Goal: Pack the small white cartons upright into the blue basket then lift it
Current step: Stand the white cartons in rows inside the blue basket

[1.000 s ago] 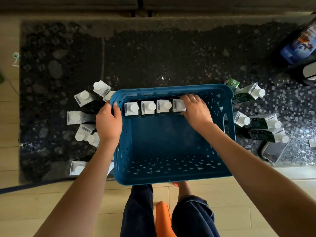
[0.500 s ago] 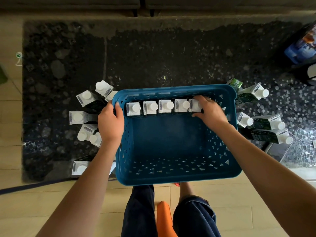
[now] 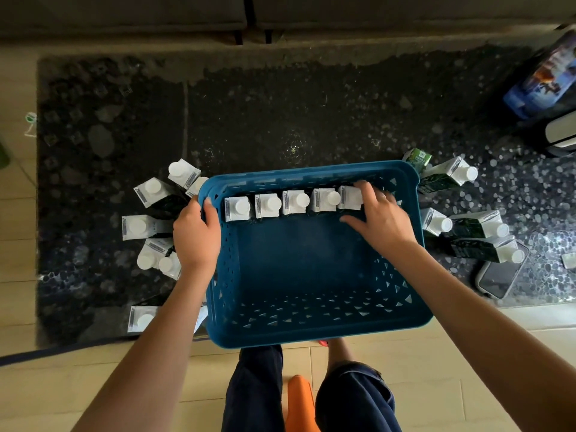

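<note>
The floor here is pale wood-look planks (image 3: 93,378), and most of the frame is taken up by a dark pebble-patterned rug (image 3: 280,113) running from the left side all the way to the right edge. Along the very top there's what looks like the base of a dark sofa (image 3: 124,14), though it's too dim up there to be sure.

The perforated blue plastic basket (image 3: 311,332) sits on the near edge of the rug, centre frame, partly overhanging the planks. Five small white cartons with round caps (image 3: 296,201) stand upright in a row along its far wall, touching side by side. The left hand (image 3: 196,235) grips the basket's left rim, fingers curled over the edge. The right hand (image 3: 378,219) is inside at the upper right, fingers spread loosely, fingertips on the rightmost carton in the row.

More loose cartons are clustered on the rug left of the basket (image 3: 149,226) and more to its right (image 3: 448,177). A phone in a grey case (image 3: 498,275) lies at the right, and a blue printed bag (image 3: 545,76) is in the upper right corner.
</note>
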`<state>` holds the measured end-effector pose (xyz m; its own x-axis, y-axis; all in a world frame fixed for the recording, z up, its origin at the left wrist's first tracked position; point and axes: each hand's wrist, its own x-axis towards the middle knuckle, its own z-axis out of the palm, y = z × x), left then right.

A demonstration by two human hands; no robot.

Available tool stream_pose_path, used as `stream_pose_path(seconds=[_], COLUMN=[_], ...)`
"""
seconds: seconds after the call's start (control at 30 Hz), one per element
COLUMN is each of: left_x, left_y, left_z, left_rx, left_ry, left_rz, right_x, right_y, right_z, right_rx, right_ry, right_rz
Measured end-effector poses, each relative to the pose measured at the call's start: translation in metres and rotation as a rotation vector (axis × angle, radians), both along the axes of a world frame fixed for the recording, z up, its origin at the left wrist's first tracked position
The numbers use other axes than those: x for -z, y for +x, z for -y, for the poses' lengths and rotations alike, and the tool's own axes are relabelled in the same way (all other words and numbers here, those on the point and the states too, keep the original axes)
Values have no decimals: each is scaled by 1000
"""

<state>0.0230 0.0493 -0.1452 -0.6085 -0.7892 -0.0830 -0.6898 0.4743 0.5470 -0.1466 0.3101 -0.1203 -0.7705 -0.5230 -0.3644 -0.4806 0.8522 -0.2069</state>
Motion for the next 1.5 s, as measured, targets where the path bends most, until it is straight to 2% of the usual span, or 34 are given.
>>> stream_pose_path(seconds=[0.17,0.3,0.37,0.43,0.57,0.63,0.7,0.93,1.07,1.23,1.5], left_x=[-4,-3,-1,-2,-8,-12,-15,-28,-29,-17,-13], left_y=[0,-1,0,1,-2,-4,-6,-11,-11,-8,-4], left_z=[-1,-1,0,0,-4,-6,-9,-19,-20,-12,-8], left_rx=[11,28,37,40,27,23,21,15,19,-3,-19], left_ry=[9,5,4,-9,-61,-62,-64,-35,-52,-112,-59], left_rz=[-6,-7,-3,-6,-6,-5,-1,7,6,59,25], right_x=[-33,-41,-36,-25,3,19,33,43,20,-30,-107], right_y=[-9,-46,-71,-95,-129,-140,-149,-153,-134,-94,-52], right_z=[-19,-36,-50,-66,-91,-101,-106,-108,-103,-94,-28], right_rx=[3,302,405,451,591,581,529,469,472,520,299], right_ry=[-315,-430,-354,-173,91,177,200,136,22,-364,-643], right_rz=[-221,-326,-360,-311,-57,59,94,10,-58,-217,-122])
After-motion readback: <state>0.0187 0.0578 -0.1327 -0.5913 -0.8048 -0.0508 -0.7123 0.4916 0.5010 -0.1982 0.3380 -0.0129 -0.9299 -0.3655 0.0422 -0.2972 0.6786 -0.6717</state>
